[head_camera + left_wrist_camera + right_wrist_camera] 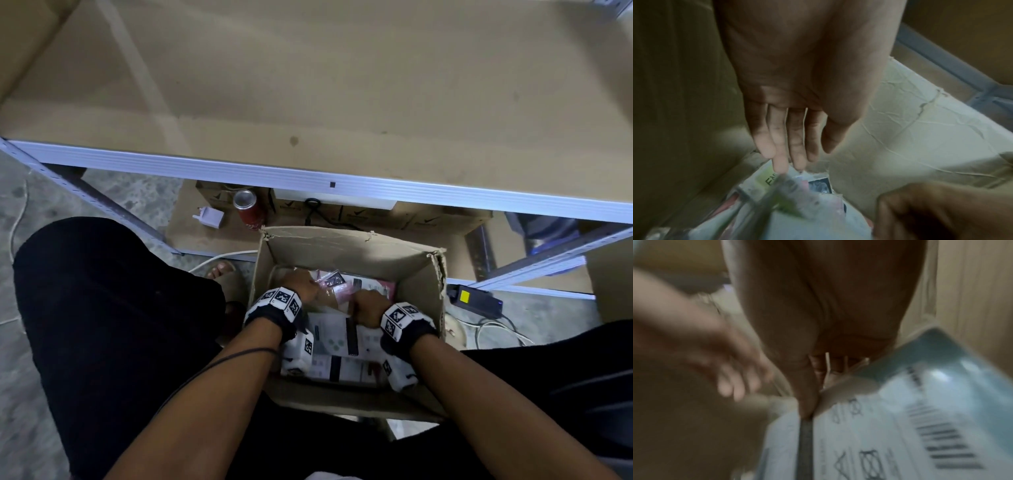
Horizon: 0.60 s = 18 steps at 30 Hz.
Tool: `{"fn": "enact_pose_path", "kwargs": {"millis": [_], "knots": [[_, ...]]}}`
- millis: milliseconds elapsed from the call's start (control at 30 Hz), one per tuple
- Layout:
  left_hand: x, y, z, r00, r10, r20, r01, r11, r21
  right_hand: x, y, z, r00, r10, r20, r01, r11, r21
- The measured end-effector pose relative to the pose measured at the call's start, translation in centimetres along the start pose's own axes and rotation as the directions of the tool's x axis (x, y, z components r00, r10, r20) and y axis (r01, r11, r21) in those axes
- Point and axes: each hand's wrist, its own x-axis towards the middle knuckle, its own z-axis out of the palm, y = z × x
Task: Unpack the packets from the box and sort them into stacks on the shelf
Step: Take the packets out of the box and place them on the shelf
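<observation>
An open cardboard box [346, 251] stands on the floor between my knees, below the shelf's brown board [308, 85]. Inside lie several white packets [334, 330] with black stripes and pink packets [385, 286] at the far end. My left hand [303, 289] is down in the box's far left part, fingers straight [795, 146], tips touching a clear-wrapped packet [789, 194]. My right hand [368, 305] grips a white packet [879, 426] printed with a barcode, thumb [807, 394] pressed on top and fingers curled under it.
Under the shelf's white metal edge [342, 178] stand a red can [250, 209], a white plug [212, 217] and flat cartons [376, 214]. A black power brick [476, 299] and cables lie on the floor to the box's right. My foot [222, 270] is left of the box.
</observation>
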Motion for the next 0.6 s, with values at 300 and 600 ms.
{"fn": "enact_pose_path", "kwargs": {"millis": [300, 600], "knots": [[0.8, -0.9, 3.3, 0.999, -0.043, -0.003, 0.043, 0.989, 0.143, -4.4, 0.8, -5.1, 0.953, 0.122, -0.276, -0.094, 0.989, 0.111], [0.1, 4.7, 8.0, 0.892, 0.408, 0.193, -0.451, 0.796, 0.403, -6.8, -0.6, -6.9, 0.878, -0.035, -0.477, 0.02, 0.999, -0.037]]}}
